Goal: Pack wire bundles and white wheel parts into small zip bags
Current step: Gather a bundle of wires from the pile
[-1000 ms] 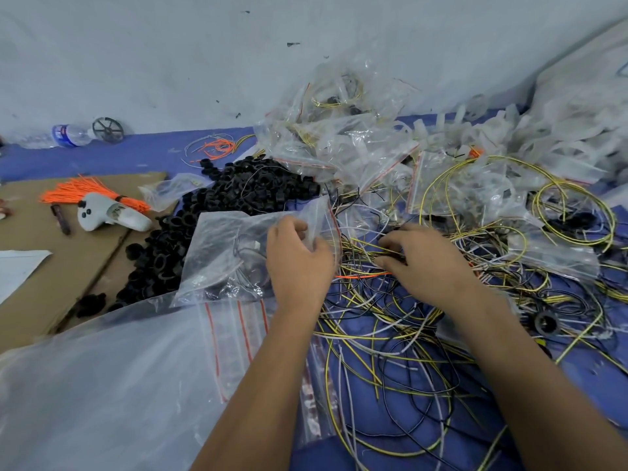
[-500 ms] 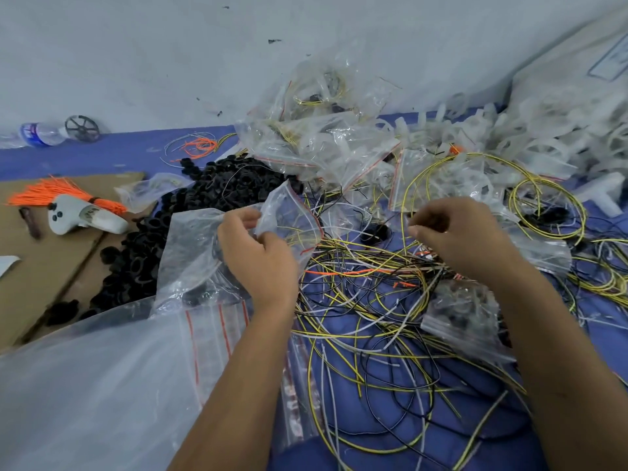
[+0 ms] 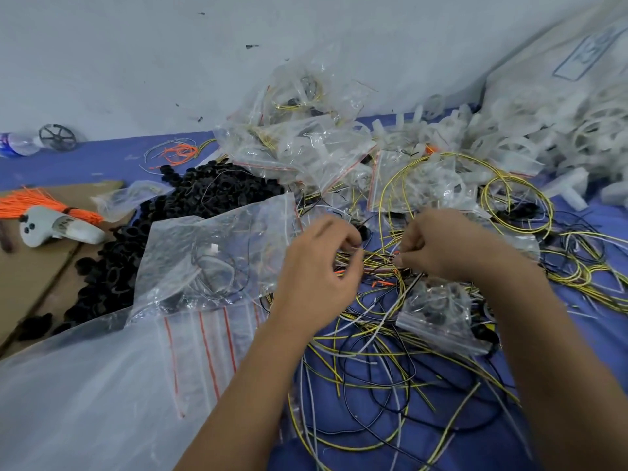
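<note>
Where 2 hands (image 3: 316,266) pinch: crowded wires (image 3: 373,263).

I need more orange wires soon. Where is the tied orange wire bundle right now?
In the head view it lies far left, on the cardboard, its orange wire bundle just behind the white controller, left of the black parts pile.

We are in a small assembly or packing workshop: loose yellow, black and white wires (image 3: 367,338) sprawl below our fingers (image 3: 343,239), filled zip bags (image 3: 299,147) pile up beyond them, black rings (image 3: 204,195) heap to the left (on blue cloth (image 3: 102,158)), white wheel parts (image 3: 557,137) far right.
</note>
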Motion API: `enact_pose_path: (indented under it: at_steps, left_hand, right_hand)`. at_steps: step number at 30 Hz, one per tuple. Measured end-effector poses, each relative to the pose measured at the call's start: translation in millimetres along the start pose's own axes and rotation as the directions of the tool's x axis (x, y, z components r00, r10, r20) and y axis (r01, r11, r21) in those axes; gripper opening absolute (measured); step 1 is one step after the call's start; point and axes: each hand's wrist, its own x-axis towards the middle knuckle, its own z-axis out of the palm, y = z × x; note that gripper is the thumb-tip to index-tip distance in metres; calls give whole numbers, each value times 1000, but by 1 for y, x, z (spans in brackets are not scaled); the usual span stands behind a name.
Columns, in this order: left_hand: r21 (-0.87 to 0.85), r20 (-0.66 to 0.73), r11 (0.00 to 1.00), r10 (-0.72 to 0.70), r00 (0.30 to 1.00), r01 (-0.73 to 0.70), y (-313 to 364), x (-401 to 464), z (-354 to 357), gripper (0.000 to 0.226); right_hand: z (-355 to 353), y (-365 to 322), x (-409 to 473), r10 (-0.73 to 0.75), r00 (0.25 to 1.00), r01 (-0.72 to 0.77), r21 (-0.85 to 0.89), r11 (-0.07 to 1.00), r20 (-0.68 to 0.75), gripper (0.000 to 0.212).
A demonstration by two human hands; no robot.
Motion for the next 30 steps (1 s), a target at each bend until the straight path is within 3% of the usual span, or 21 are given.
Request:
enact_pose_path:
  at_steps: [4,8,13,18,22,24,28,30]
  left_hand:
    - [4,269,1000,5,963,-6,0,-5,11,9]
    - [16,340,997,-72,938,71,-7,-8,15,7]
    - [-9,211,990,-137,968,142,-11,-9,16,10]
    - [-37,10,984,-175,984,176,-10,-6,13,19]
    - [-61,40,960,-270,962,272,-17,-8,11,18]
    - [-49,10,953,-300,954,300,-16,-9,11,15]
    - [-81,-276,980,-198,941,182,-8,-3,4,14]
    - [-93,-257,989,-133,957,113,-7,-1,0,27]
  right_hand:
    - [5,-14,-1,48,996,-33,-187,982,77,61]
    - [19,-27,-4,75,996,-62,-219,974,54,49]
    - [15,-20,-6,56,997,-54,-34,998,49,39]
    - [-11,-15,-9,21,989,-2,128,992,-149,20]
    - [-33,-18,-11,34,951,66,309,949,-307,13]
    - [-43,-24,-13,-35,942,106,197,975,-333,12]
    - [-48,-46,-18,-193,949,174,-100,980,-248,12]
    - [-46,-58,-17,-301,933,279,-131,951,-199,14]
